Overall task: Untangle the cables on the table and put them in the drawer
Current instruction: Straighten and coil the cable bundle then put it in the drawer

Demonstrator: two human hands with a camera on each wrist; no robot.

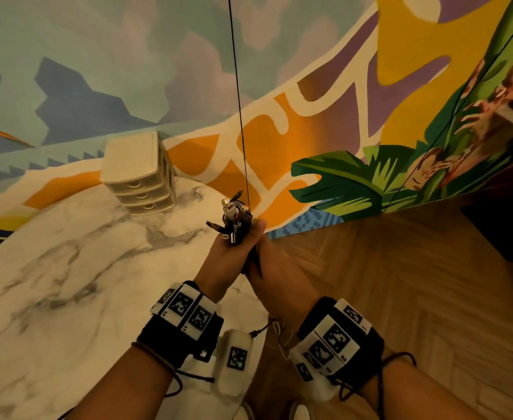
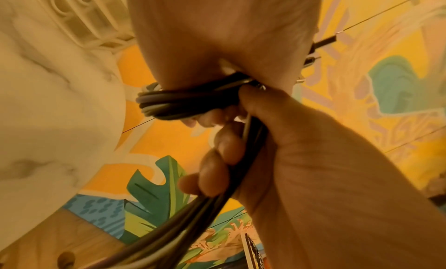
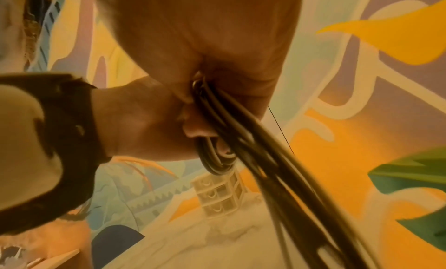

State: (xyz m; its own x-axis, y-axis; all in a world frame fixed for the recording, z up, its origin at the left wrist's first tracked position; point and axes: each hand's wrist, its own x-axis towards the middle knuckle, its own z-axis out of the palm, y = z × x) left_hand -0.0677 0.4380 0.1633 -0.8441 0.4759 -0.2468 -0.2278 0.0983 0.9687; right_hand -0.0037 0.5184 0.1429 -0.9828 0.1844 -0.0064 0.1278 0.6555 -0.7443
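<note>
Marble table (image 1: 67, 268), drawer unit (image 1: 140, 174) at far edge; left hand (image 1: 223, 262) and right hand (image 1: 276, 268) gripping, seemingly coiling, cable bundle (image 1: 237, 221)

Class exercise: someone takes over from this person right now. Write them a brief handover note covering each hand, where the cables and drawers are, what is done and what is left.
Left hand: grips the gathered cable bundle, connector ends sticking out above the fist.
Right hand: curled round the same bundle just below, strands trailing down from it.
Drawer unit: stands at the far edge of the marble table, all three drawers closed.
Done: cables are off the table and gathered in hand.
Left: open a drawer and put the bundle in. Whether every cable is fully untangled cannot be told.
</note>
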